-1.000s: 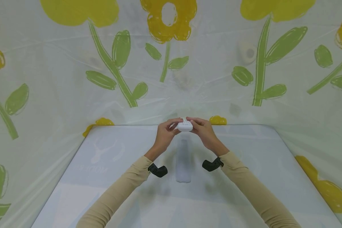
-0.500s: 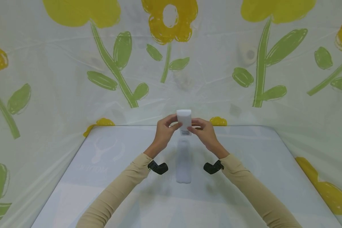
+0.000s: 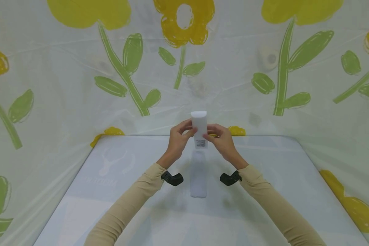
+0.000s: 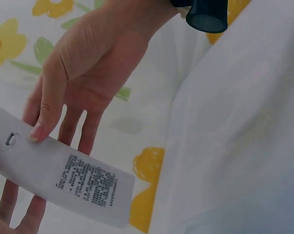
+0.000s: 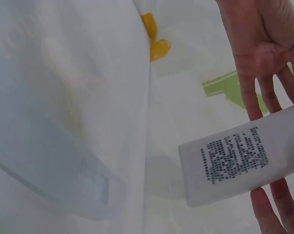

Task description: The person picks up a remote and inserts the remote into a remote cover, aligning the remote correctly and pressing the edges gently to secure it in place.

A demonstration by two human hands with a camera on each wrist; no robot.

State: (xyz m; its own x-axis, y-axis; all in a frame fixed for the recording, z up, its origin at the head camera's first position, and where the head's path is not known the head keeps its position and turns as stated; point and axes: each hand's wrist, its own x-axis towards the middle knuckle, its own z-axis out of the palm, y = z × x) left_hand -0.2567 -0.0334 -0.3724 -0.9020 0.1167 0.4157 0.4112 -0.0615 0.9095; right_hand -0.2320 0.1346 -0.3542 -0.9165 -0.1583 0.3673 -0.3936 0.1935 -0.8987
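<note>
A white remote control [image 3: 200,123] is held up over the far part of the table, its plain back toward the head camera. Printed dark text covers the lower end of that back, and a small latch notch shows in the left wrist view. My left hand [image 3: 179,136] pinches one long edge between thumb and fingers. From the opposite edge my right hand [image 3: 222,139] grips it the same way. The button side is hidden. Below the remote, a long pale translucent cover-like piece [image 3: 198,176] with rounded corners lies on the table.
The pale table [image 3: 110,191] has a faint printed antler motif at its left. Behind and beside it hangs a white sheet [image 3: 227,85] with yellow flowers and green leaves. Dark wrist cameras [image 3: 172,178] stick out inward from both sleeves.
The remote control has turned from end-on with its buttons partly showing to upright with its back toward the head camera, and its top end has risen. Both hands keep hold; the translucent piece stays put.
</note>
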